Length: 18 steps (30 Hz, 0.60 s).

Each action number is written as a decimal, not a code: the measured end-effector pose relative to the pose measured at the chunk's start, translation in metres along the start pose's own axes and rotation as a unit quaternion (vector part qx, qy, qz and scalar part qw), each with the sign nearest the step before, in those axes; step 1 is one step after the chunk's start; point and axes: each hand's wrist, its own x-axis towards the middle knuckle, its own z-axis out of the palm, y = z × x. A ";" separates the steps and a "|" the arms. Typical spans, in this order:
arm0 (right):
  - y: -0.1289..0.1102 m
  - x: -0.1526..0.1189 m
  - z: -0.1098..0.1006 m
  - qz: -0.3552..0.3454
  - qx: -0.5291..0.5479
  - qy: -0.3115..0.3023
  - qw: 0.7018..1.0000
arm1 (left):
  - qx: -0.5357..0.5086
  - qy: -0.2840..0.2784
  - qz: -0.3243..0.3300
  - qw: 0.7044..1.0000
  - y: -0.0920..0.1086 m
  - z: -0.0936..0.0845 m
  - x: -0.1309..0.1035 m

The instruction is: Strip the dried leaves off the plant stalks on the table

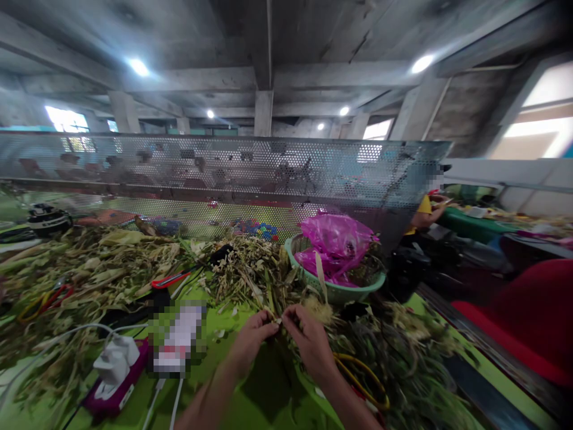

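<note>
My left hand [257, 331] and my right hand [307, 331] meet over the green table, thumbs and fingertips pinched close together. Between them is a small pale piece of dried plant [279, 321]; its exact shape is too small to tell. Just beyond my fingers lies a heap of dried stalks and leaves [250, 269]. Beside my right forearm, scissors with yellow handles [364, 376] rest partly hidden among grey-green stalks [412, 364].
A green basket [358, 292] holding a pink plastic bag [335, 239] stands behind. On the left are a red cutter knife [170, 279], a phone [179, 340] with cables, a purple power strip [119, 388] and more scissors [45, 301]. A perforated metal screen [215, 173] closes the back. A person sits beyond, right.
</note>
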 end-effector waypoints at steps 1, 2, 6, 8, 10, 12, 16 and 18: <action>0.000 0.000 0.000 0.000 0.001 -0.002 1.000 | 0.002 -0.004 0.004 1.000 0.000 -0.001 0.000; -0.001 0.000 0.000 0.001 0.002 -0.003 1.000 | 0.003 -0.007 0.007 1.000 -0.001 -0.001 0.000; -0.001 -0.001 0.000 0.003 0.004 -0.005 1.000 | 0.019 0.009 0.024 0.999 0.000 -0.001 0.001; 0.000 -0.001 0.001 0.001 0.002 -0.008 1.000 | 0.031 0.024 0.030 0.999 0.000 -0.001 0.002; 0.001 -0.001 0.002 0.000 -0.003 -0.012 1.000 | 0.042 0.035 0.033 0.998 0.000 -0.002 0.003; 0.002 -0.001 0.002 -0.002 -0.010 -0.013 1.000 | 0.049 0.041 0.034 0.997 0.001 -0.002 0.003; 0.002 -0.001 0.001 0.000 -0.019 -0.012 1.000 | 0.059 0.037 0.034 0.997 0.002 -0.002 0.002; 0.003 0.000 0.002 0.003 -0.020 -0.014 1.000 | 0.063 0.043 0.035 0.996 0.002 -0.002 0.002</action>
